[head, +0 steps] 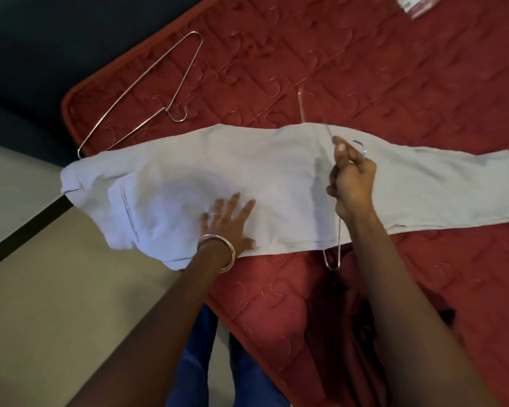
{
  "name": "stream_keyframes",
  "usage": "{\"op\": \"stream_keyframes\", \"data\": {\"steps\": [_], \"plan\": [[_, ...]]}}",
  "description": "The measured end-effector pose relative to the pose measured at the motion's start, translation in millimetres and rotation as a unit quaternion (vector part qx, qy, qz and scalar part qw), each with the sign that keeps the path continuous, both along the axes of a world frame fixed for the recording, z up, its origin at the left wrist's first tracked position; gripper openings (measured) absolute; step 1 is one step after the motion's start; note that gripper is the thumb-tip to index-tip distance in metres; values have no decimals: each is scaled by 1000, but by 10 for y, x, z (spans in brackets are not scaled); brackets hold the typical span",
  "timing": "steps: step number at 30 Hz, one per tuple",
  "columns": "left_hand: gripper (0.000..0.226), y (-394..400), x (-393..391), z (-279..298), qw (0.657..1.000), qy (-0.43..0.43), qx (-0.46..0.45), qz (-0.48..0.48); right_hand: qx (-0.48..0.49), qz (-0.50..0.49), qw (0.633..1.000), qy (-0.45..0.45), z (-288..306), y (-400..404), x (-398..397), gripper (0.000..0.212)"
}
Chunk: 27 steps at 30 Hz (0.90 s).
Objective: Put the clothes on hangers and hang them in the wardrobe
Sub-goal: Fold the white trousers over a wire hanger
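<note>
1. Garment position: the pale blue-grey folded trousers (276, 183), soft woven cloth with a stitched pocket seam at the waist end, lie lengthwise across the red quilted bedspread (394, 83). The waist end overhangs the bedspread's left edge; the leg end lies flat to the right.
2. Left hand (228, 223): fingers straight and spread, palm pressed flat on the cloth near the waist end. It grips nothing. Judged purpose: to pin the cloth so it does not slide while the hanger is worked.
3. Right hand (351, 179): fingers curled tight round the thin silver wire hanger (337, 254) near its hook. The wire crosses the trousers at mid-length. One corner shows below the near cloth edge, another wire end beyond the far edge; whether the bar runs under or over the cloth cannot be told.
4. Spare equipment: a second thin metal wire hanger (147, 92) lies on the bedspread, just beyond the waist end, untouched.
5. Judged status: hanging the trousers is in progress. No wardrobe is in view.
</note>
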<state>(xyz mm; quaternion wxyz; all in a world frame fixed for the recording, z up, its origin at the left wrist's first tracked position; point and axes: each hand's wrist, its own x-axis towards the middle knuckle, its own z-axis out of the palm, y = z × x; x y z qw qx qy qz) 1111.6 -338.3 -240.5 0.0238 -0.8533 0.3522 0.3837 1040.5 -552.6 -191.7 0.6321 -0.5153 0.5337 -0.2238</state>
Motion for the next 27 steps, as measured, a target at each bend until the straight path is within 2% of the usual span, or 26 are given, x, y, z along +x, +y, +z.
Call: {"op": "stream_keyframes", "data": {"steps": [4, 9, 15, 18, 20, 22, 25, 27], "plan": [[101, 37, -62, -188, 999, -20, -4, 25, -21, 48, 999, 14, -131, 319, 114, 27], [101, 193, -24, -199, 999, -18, -41, -13, -26, 27, 999, 11, 4, 267, 187, 25], [111, 233, -108, 214, 997, 29, -66, 12, -53, 24, 997, -58, 870, 101, 342, 9], [110, 238, -77, 483, 993, 75, -86, 21, -64, 57, 993, -85, 1464, 67, 444, 11], [102, 201, 29, 803, 984, 119, -126, 38, -86, 112, 985, -96, 1905, 94, 506, 13], [81, 149, 190, 1222, 969, 146, -176, 94, -111, 156, 977, -94, 2359, 140, 563, 15], [41, 95, 434, 2033, 942, 64, -279, 173, -112, 203, 968, -96, 3092, 231, 619, 18], [31, 104, 594, 2524, 899, -23, -360, 248, -110, 247, 959, -89, 3564, 322, 647, 20]]}}
